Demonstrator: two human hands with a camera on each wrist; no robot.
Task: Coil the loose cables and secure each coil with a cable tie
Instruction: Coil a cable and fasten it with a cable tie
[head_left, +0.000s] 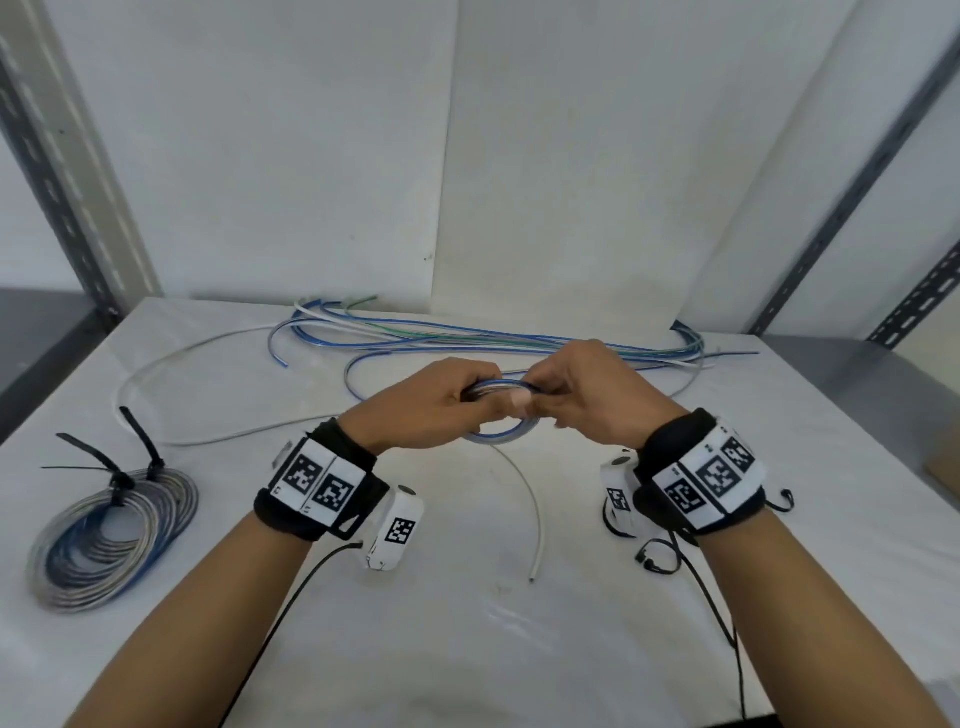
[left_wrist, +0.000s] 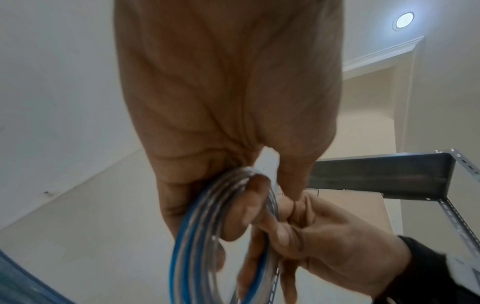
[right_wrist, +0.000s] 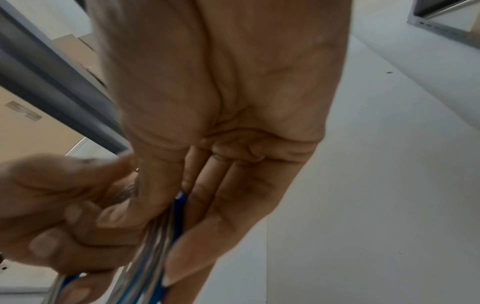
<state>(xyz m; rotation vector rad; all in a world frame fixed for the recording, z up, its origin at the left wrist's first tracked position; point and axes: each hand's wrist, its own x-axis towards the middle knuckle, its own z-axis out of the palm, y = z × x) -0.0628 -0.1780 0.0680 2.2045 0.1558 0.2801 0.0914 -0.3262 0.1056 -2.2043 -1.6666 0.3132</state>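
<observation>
A small coil of blue and grey cable (head_left: 500, 435) hangs above the middle of the white table (head_left: 571, 597), held between both hands. My left hand (head_left: 441, 402) grips its left side, fingers curled round the strands (left_wrist: 207, 222). My right hand (head_left: 576, 395) pinches the coil's right side, thumb pressed against the strands (right_wrist: 166, 232). A white cable tail (head_left: 530, 499) trails from the coil toward me. A finished coil (head_left: 111, 540) bound with black cable ties (head_left: 117, 467) lies at the front left. Loose blue, white and green cables (head_left: 519, 343) stretch along the table's back.
Grey perforated shelf posts (head_left: 57, 171) stand at the back left and back right (head_left: 852, 208). A white wall panel closes the rear. A brown cardboard box corner (head_left: 943, 462) sits at the right edge. A long white cable (head_left: 156, 395) loops across the left of the table.
</observation>
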